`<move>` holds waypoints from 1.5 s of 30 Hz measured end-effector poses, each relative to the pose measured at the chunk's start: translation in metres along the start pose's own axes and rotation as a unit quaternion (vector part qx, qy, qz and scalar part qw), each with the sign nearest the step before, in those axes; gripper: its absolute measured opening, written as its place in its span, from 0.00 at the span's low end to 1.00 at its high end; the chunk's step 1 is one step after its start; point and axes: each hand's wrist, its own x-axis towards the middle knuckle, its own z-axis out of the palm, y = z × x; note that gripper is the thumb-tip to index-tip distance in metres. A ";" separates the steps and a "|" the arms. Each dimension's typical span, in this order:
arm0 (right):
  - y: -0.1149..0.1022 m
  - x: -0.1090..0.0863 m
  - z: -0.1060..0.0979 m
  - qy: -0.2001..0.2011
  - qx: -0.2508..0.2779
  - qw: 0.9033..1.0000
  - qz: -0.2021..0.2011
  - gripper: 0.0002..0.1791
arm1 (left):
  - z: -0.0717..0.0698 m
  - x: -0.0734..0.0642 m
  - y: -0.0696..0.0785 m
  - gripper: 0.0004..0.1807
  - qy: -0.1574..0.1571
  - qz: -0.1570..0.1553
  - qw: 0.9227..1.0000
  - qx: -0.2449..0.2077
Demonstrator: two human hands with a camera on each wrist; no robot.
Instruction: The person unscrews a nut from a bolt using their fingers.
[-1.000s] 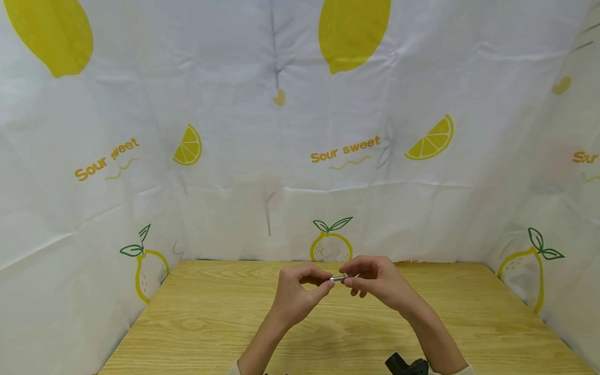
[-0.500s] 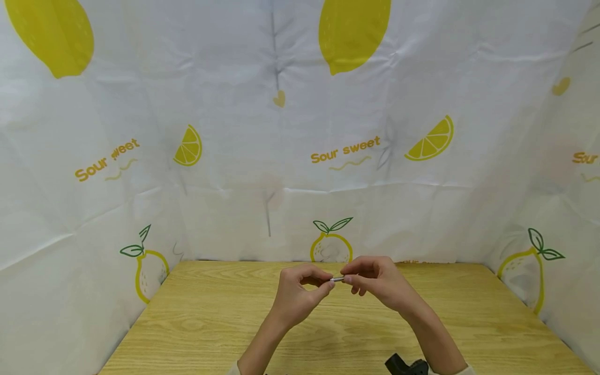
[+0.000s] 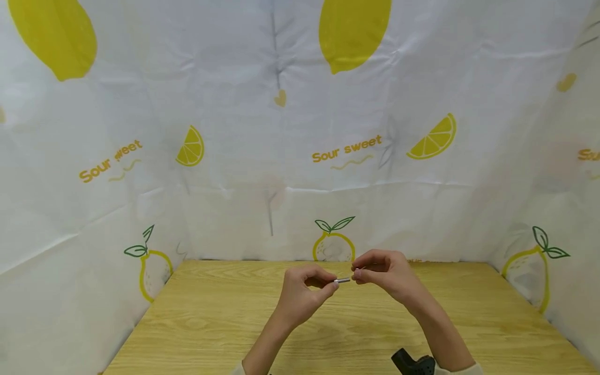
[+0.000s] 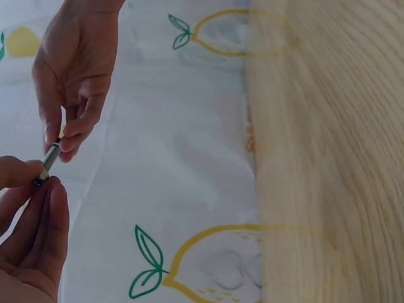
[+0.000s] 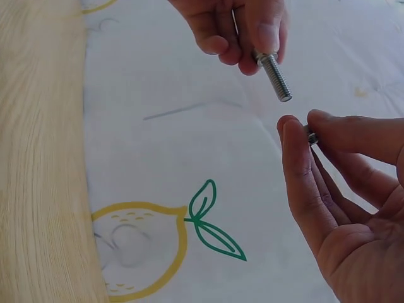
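Observation:
My left hand [image 3: 302, 294] pinches a threaded metal bolt [image 5: 276, 79] at its head end between thumb and fingers. The bolt's shank points right toward my right hand [image 3: 389, 273]. Between the thumb and forefinger of that right hand is a small metal nut [image 5: 312, 135], mostly covered by the fingertips. In the right wrist view a gap separates the nut from the bolt's free end. From the left wrist, the bolt [image 4: 50, 159] overlaps the right fingertips. Both hands are raised above the wooden table.
The wood-grain table [image 3: 225, 323] lies beneath the hands. White sheeting with lemon prints [image 3: 244, 156] encloses the back and sides. A black device [image 3: 413, 363] sits by the right wrist at the lower edge of the head view.
My right hand has drawn away to the right and slightly up, taking the nut off the bolt's end. The bolt's free end now shows bare. My left hand still holds the bolt.

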 end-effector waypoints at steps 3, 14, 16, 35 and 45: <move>0.000 -0.001 -0.004 0.014 -0.004 1.000 0.012 0.18 | 0.004 0.000 -0.002 0.02 -0.009 -0.017 1.000 0.001; 0.004 -0.001 -0.013 0.027 -0.018 0.999 0.035 0.18 | 0.012 0.001 -0.046 0.01 -0.071 -0.077 0.994 0.042; 0.005 0.000 -0.014 0.028 -0.018 0.999 0.043 0.18 | 0.011 0.002 -0.058 0.02 -0.090 -0.079 0.990 0.070; 0.023 0.006 -0.010 0.012 -0.034 0.998 0.059 0.14 | -0.002 0.008 -0.115 0.03 -0.216 -0.100 0.936 0.260; 0.036 0.010 -0.001 0.021 -0.062 0.996 0.056 0.12 | 0.000 0.006 -0.114 0.03 -0.235 -0.071 0.911 0.332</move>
